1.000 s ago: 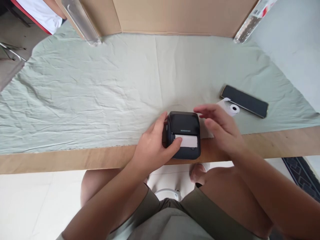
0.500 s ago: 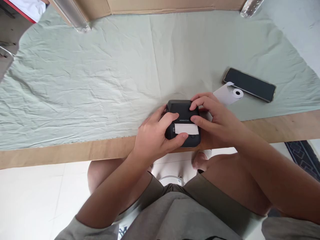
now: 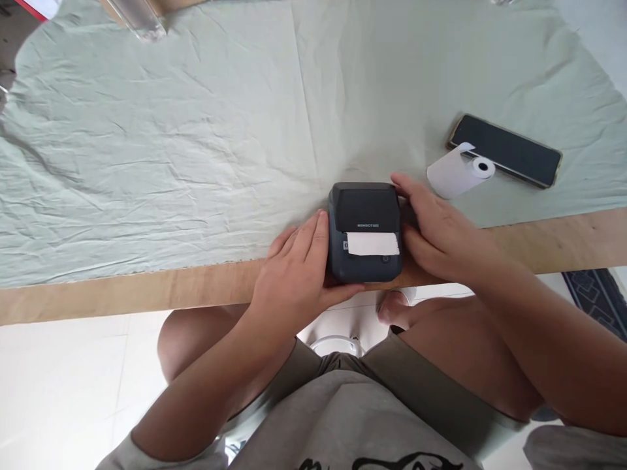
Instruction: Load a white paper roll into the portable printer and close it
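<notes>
A small dark label printer [image 3: 366, 205] rests at the front edge of the table, its lid down. From its slot a white paper strip [image 3: 373, 243] lies over the front, above a round power button. My left hand [image 3: 294, 264] presses along the printer's left side, the thumb reaching under its front edge. Against the right side lies my right hand [image 3: 435, 228], its index finger near the back corner and part of the fingers hidden. Together the two hands hold the printer between them.
A white paper roll [image 3: 453, 175], partly unwound, lies to the right behind my right hand. It lies beside a dark phone [image 3: 509, 150]. Pale green cloth [image 3: 196, 143] covers the table up to a bare wooden edge [image 3: 147, 287]. A clear bar [image 3: 140, 19] stands at the back left.
My fingers have come off the printer's top and now grip its sides. The lid and printed name show fully. The view has shifted slightly.
</notes>
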{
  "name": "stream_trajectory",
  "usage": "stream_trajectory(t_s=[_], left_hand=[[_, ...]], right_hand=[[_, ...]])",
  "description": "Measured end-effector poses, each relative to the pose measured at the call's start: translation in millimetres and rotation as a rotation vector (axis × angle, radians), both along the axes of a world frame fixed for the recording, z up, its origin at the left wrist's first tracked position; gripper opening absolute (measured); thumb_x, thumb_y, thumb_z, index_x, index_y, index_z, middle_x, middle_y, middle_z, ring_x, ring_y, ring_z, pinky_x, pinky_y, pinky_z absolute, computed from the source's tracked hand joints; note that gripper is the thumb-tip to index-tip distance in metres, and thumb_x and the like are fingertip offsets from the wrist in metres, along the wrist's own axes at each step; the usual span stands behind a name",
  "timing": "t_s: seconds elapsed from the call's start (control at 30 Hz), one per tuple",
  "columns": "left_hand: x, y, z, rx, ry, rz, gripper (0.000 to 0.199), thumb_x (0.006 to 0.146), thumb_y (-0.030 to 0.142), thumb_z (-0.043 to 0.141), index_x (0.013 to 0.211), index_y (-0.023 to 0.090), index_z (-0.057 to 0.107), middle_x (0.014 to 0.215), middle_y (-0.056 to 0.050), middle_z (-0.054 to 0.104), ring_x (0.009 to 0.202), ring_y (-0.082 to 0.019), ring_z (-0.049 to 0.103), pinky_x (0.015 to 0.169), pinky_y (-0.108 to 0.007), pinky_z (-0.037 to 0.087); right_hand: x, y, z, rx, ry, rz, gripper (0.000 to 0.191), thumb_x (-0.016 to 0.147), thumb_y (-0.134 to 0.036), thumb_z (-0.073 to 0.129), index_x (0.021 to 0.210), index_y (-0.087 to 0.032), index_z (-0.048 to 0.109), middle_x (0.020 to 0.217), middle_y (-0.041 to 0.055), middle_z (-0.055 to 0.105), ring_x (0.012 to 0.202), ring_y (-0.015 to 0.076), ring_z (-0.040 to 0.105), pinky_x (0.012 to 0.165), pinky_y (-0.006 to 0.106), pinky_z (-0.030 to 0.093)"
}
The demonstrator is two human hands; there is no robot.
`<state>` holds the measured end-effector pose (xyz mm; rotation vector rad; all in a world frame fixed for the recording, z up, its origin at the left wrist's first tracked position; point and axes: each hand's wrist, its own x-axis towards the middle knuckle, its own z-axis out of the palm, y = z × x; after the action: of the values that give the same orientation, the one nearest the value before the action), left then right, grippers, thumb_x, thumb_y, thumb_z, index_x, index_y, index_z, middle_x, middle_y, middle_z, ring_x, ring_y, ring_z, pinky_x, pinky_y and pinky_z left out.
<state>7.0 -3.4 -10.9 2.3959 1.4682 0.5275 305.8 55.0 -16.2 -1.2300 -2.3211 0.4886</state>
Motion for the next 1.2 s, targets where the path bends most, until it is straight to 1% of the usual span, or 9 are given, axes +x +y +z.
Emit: stream_trajectory(t_s=[0.23,0.37,0.43,0.63,0.77,0.9,1.03,1.1,1.2], left_hand=[[-6.4,6.6,-2.1,0.030,-0.094,0.008,0.113,0.086,0.091,0.082,0.166,0.015,0.060,0.153,-0.020,0.078,0.140,-0.044,0.077,0.121,-0.057,0.062],[-3.5,7.9,-3.8,0.119,-0.133,0.025,0.097,0.089,0.085,0.084,0.158,0.018,0.070,0.147,-0.018,0.082,0.131,-0.042,0.082,0.111,-0.054,0.068],[-2.0,7.7,-4.0,0.128,-0.125,0.027,0.098,0.087,0.085,0.087,0.156,0.018,0.071,0.142,-0.018,0.083,0.128,-0.042,0.083,0.109,-0.054,0.069],[-3.1,5.1,-3.9,0.084,-0.077,0.042,0.112,0.080,0.084,0.093,0.163,0.015,0.063,0.144,-0.019,0.082,0.132,-0.043,0.080,0.115,-0.055,0.065],[-4.8,4.7,4.3,-0.010,-0.105,0.057,0.107,0.094,0.085,0.075,0.167,0.008,0.056,0.156,-0.021,0.076,0.142,-0.042,0.075,0.118,-0.054,0.062],[-2.6,4.3,12.6,-0.117,-0.096,0.058,0.084,0.107,0.070,0.063,0.168,0.013,0.055,0.163,-0.017,0.072,0.148,-0.038,0.070,0.123,-0.052,0.056],[-0.2,3.5,12.1,-0.099,-0.090,0.053,0.084,0.107,0.069,0.062,0.168,0.011,0.055,0.163,-0.018,0.072,0.148,-0.038,0.070,0.123,-0.051,0.056],[-0.5,3.8,10.4,-0.087,-0.085,0.045,0.084,0.107,0.069,0.062,0.168,0.012,0.056,0.162,-0.018,0.072,0.147,-0.038,0.070,0.122,-0.051,0.057],[-2.5,4.9,9.1,-0.067,-0.084,0.032,0.085,0.108,0.072,0.059,0.167,0.011,0.057,0.159,-0.019,0.074,0.145,-0.038,0.072,0.120,-0.051,0.058]], right_hand=[[-13.1,0.8,2.8,0.016,-0.094,-0.037,0.077,0.092,-0.016,0.055,0.167,-0.027,0.043,0.141,0.0130,0.078,0.109,0.0368,0.078,0.090,0.053,0.066],[-16.1,3.6,8.6,0.005,-0.131,-0.033,0.072,0.093,-0.019,0.050,0.165,-0.016,0.043,0.142,0.0174,0.077,0.104,0.0352,0.077,0.090,0.056,0.065],[-16.2,5.7,10.0,0.002,-0.142,-0.022,0.072,0.092,-0.022,0.049,0.164,-0.016,0.044,0.140,0.0165,0.078,0.103,0.0346,0.078,0.094,0.058,0.065],[-15.2,3.3,20.2,-0.163,-0.054,-0.111,0.063,0.099,-0.026,0.048,0.162,-0.029,0.049,0.146,0.0107,0.078,0.129,0.0360,0.078,0.107,0.059,0.064],[-13.6,-1.7,34.3,-0.123,0.049,-0.164,0.053,0.105,-0.050,0.058,0.154,-0.030,0.060,0.148,0.0115,0.076,0.138,0.0356,0.073,0.111,0.056,0.062],[-20.1,-3.3,46.6,0.028,0.075,-0.159,0.044,0.092,-0.054,0.078,0.128,-0.029,0.073,0.107,0.0043,0.080,0.103,0.0258,0.078,0.090,0.043,0.064],[-37.6,-2.4,59.6,0.095,0.143,-0.285,0.010,0.100,-0.038,0.071,0.105,-0.029,0.071,0.062,-0.0066,0.062,0.056,0.0146,0.060,0.064,0.033,0.052],[-45.1,1.1,65.6,0.095,0.196,-0.309,0.003,0.102,-0.029,0.068,0.099,-0.029,0.069,0.053,-0.0096,0.056,0.046,0.0124,0.053,0.059,0.031,0.048],[-49.1,8.0,70.4,0.041,0.286,-0.332,0.007,0.101,-0.024,0.071,0.096,-0.028,0.067,0.053,-0.0100,0.059,0.045,0.0124,0.056,0.058,0.031,0.049]])
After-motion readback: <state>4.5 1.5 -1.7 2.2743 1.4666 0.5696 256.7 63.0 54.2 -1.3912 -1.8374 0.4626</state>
